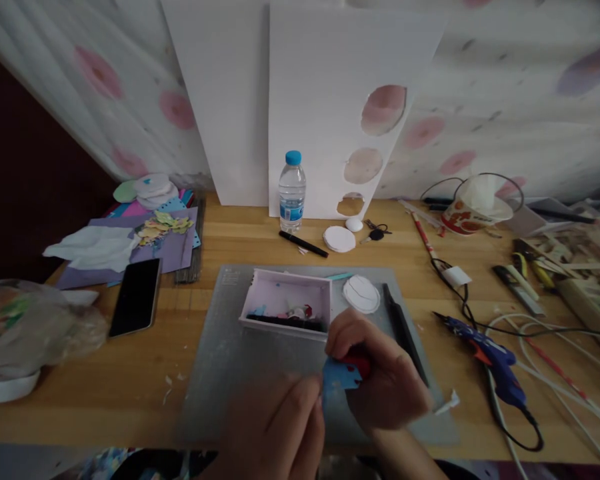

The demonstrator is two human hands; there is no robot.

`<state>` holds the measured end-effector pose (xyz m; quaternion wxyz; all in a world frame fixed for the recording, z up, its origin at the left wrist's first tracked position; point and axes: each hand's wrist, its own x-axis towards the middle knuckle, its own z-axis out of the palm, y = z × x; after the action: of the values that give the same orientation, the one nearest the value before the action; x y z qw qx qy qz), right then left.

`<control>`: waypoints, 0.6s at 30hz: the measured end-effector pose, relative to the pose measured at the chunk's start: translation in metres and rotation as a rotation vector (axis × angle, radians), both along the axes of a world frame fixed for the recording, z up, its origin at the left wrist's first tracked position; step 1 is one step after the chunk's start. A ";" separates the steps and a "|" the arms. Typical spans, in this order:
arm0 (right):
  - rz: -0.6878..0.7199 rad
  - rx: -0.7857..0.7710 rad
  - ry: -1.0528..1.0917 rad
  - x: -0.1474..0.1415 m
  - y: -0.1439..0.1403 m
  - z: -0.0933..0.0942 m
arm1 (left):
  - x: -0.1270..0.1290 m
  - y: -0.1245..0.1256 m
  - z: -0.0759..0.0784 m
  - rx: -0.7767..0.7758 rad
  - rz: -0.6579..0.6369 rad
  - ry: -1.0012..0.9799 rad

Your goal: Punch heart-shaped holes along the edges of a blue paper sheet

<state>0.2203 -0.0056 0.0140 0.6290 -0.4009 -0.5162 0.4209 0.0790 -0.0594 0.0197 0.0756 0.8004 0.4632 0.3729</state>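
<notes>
Between both hands' fingers — blue paper

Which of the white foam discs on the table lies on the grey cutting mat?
The white disc right of the pink box, on the grey mat. The other disc lies on bare wood by the keys.

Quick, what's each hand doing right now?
Left hand: closed, pinching the blue paper piece.
Right hand: closed on a red tool, against the same paper.

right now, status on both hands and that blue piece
Left hand and right hand both pinching blue paper piece. Red tool in right. White tray just behind.
</notes>
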 end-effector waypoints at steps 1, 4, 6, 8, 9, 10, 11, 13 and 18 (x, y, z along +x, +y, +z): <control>0.016 -0.019 -0.004 0.000 0.001 -0.002 | -0.002 0.000 0.001 -0.031 -0.025 -0.043; 0.117 -0.095 -0.009 0.003 0.007 -0.007 | -0.015 0.007 0.005 -0.259 -0.188 -0.152; 0.209 -0.131 -0.009 0.007 0.012 -0.007 | -0.030 0.018 0.003 -0.404 -0.284 -0.154; 0.277 -0.106 0.000 0.012 0.015 -0.005 | -0.045 0.036 -0.009 -0.413 -0.233 -0.067; 0.299 -0.073 0.004 0.013 0.015 -0.004 | -0.052 0.047 -0.019 -0.385 -0.185 0.039; 0.312 -0.029 0.012 0.015 0.014 -0.003 | -0.059 0.056 -0.030 -0.297 -0.158 0.151; 0.320 0.004 0.027 0.015 0.014 -0.002 | -0.064 0.065 -0.042 -0.236 -0.162 0.273; 0.333 -0.003 0.096 0.016 0.012 0.000 | -0.072 0.076 -0.064 -0.153 -0.152 0.414; 0.334 -0.112 0.300 0.008 0.020 0.002 | -0.068 0.068 -0.066 -0.200 -0.206 0.306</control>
<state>0.2286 0.0141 0.0162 0.5970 -0.2770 -0.4518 0.6022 0.0111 0.0083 -0.0468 0.1211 0.8793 0.4198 0.1895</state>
